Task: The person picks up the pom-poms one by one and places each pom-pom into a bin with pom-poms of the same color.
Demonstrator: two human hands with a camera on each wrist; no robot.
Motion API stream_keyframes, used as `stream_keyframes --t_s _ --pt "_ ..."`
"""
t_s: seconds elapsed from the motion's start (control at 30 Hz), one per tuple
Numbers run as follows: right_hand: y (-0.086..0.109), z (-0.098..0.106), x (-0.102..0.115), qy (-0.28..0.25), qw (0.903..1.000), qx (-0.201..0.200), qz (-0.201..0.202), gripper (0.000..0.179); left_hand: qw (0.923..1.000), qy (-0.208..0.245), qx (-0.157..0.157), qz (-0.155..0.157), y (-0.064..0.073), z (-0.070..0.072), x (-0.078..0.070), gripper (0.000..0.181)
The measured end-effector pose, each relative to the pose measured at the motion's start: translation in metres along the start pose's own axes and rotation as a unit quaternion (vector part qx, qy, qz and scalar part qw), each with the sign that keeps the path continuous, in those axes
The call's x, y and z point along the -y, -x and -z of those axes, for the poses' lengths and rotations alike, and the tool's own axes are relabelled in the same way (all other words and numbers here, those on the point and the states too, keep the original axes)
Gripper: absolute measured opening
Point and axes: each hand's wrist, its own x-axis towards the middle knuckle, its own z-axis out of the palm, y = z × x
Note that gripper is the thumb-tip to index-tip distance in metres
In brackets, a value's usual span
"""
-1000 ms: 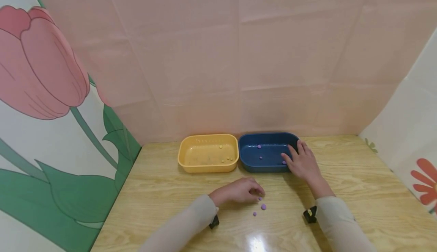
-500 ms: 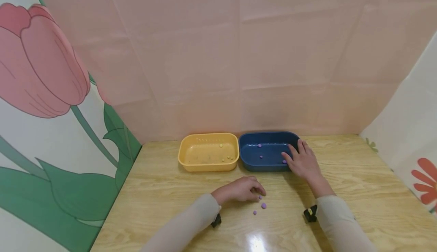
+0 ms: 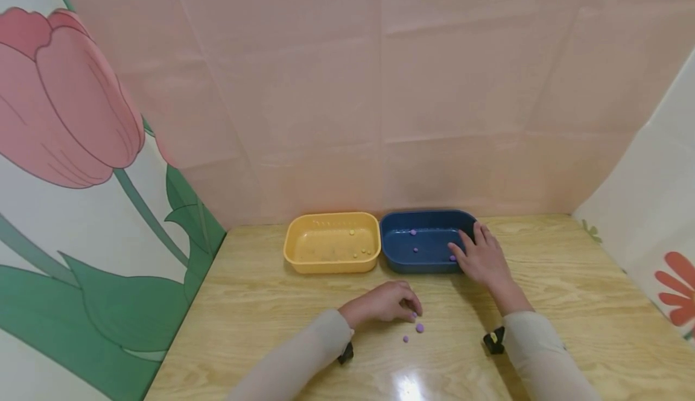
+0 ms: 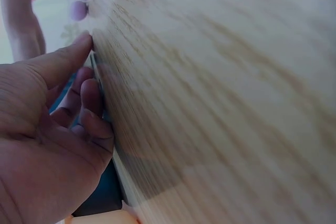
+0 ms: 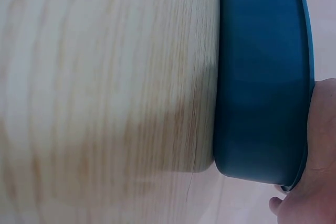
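Between the thumb and index finger of my left hand point(image 3: 387, 302) is a small purple ball point(image 3: 415, 314), pinched at the tabletop and mostly covered by the fingertips. Two more purple balls lie just in front of it: a larger ball point(image 3: 420, 328) and a smaller ball point(image 3: 405, 339). My right hand point(image 3: 485, 260) holds the right end of a blue tray point(image 3: 423, 268), its fingers spread over the rim. Inside that tray are a few purple balls point(image 3: 413, 233), one near the right thumb. The left wrist view hides the pinched ball behind the thumb.
A yellow tray point(image 3: 331, 267) with several tiny yellow balls point(image 3: 352, 232) stands against the blue tray's left side. Both trays sit at the back of the wooden table point(image 3: 260, 304), before a pink sheet point(image 3: 304, 117).
My left thumb and index finger have closed around the small purple ball beside them. My right hand stays on the blue tray.
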Motion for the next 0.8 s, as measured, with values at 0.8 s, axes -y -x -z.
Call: stream_keyframes --t_s 0.8 --pt "0.001 0.003 0.004 -0.001 1.0 -0.006 -0.008 0.074 0.9985 0.05 -0.008 0.019 0.003 0.011 -0.002 0.008"
